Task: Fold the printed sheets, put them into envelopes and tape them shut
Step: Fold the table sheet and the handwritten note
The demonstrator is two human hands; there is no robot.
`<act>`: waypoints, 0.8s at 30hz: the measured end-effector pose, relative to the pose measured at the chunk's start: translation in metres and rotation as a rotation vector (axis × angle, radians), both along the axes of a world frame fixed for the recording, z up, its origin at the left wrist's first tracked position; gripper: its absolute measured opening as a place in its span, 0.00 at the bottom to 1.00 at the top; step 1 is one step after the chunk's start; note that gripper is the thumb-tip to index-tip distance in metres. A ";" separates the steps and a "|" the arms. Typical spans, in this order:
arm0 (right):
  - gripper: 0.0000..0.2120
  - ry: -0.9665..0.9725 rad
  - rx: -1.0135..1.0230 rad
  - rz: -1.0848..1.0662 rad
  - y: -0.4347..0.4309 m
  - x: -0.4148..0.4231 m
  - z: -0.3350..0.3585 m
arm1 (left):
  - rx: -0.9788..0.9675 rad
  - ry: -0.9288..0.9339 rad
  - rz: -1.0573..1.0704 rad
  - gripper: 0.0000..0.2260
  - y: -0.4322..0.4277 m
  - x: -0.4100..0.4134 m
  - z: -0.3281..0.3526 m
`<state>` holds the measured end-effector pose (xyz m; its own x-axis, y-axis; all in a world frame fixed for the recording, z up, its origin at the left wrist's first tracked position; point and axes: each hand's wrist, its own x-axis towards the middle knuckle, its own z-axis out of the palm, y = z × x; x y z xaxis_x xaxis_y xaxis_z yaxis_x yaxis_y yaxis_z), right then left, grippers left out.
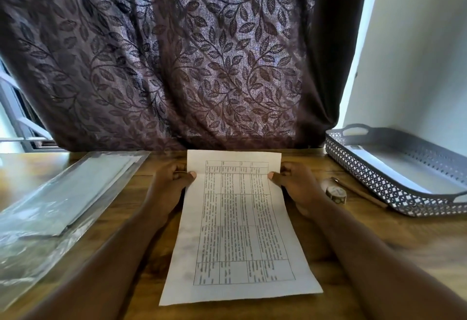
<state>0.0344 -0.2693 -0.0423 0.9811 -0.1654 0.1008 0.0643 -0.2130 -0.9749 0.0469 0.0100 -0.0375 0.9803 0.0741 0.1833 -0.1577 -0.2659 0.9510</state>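
The left hand (168,185) and right hand (298,182) pinch the printed sheet (240,233), not folded yet. Envelopes (75,188) lie left of it, tape roll (336,193) right, both untouched.

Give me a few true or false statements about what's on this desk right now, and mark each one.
Left hand and right hand pinch the white printed sheet at its side edges. True.
The sheet is folded in half. False: it is unfolded, full length.
A small tape roll and a brown pen lie beside the grey perforated tray. True.
The tray sits on the person's left. False: it is on the right.
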 end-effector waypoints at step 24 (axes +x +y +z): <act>0.15 0.076 0.342 0.109 -0.014 -0.004 0.002 | -0.333 0.063 -0.136 0.12 -0.002 -0.006 0.007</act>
<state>0.0306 -0.2835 -0.0399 0.9973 -0.0715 -0.0159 -0.0065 0.1302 -0.9915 0.0408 0.0083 -0.0301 0.9938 -0.0121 0.1103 -0.1089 0.0797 0.9908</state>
